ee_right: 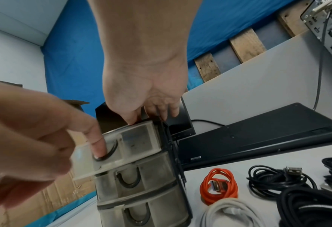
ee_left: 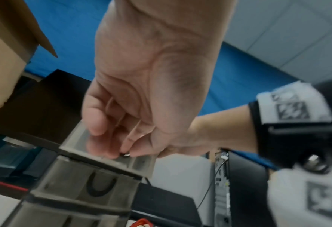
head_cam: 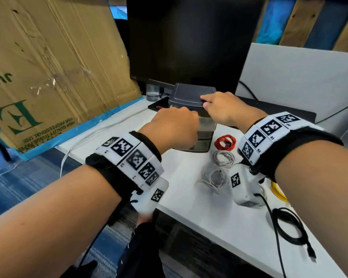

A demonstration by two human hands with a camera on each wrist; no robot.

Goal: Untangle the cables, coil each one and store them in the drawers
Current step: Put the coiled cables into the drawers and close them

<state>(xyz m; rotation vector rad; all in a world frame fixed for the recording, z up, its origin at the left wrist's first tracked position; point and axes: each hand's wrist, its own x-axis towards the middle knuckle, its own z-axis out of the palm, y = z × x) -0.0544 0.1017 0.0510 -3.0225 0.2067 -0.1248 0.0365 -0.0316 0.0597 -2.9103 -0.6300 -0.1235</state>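
Two hands are on my small drawer unit [head_cam: 191, 101] near the table's [head_cam: 189, 197] far edge. My left hand [head_cam: 173, 129] has its fingers curled into the top drawer [ee_right: 122, 145], one fingertip hooked in its ring handle [ee_right: 107, 153], the drawer partly out. My right hand [head_cam: 221, 109] lies on the unit's dark lid, fingers fairly straight, gripping nothing. Right of the unit lie coiled cables: red [head_cam: 226, 142], two white [head_cam: 223, 157], yellow [head_cam: 278, 191] and black [head_cam: 289, 225] toward the near right edge.
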